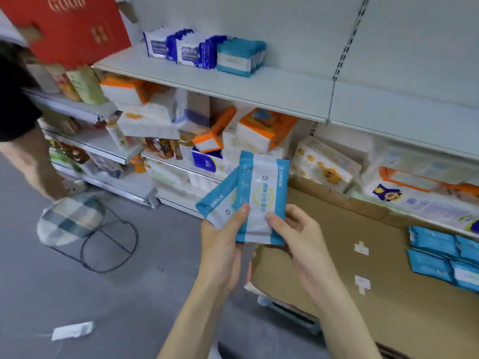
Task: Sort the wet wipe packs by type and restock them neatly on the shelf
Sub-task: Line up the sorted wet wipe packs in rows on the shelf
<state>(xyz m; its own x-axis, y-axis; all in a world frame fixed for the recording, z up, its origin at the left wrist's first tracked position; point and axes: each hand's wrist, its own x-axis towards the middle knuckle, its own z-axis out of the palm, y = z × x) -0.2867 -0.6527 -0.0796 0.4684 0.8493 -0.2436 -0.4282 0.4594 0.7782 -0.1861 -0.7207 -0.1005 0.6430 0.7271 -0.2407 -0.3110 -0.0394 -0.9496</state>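
Observation:
I hold two light-blue and white wet wipe packs in front of me. My left hand (223,244) grips the lower, tilted pack (220,203), thumb on top. My right hand (298,237) pinches the bottom edge of the upright front pack (261,195), which overlaps the other. On the white upper shelf (233,81) stand dark-blue and white packs (178,49) beside a row of light-blue packs (241,58). Several more light-blue packs (445,260) lie in the open cardboard box (363,294) at my right.
Below the upper shelf, tissue and wipe products (202,125) sit in disorder. Another person's arm (28,161) reaches down at the left near a plaid stool (72,218). A red box (70,24) hangs at the upper left. A white scrap (72,330) lies on the grey floor.

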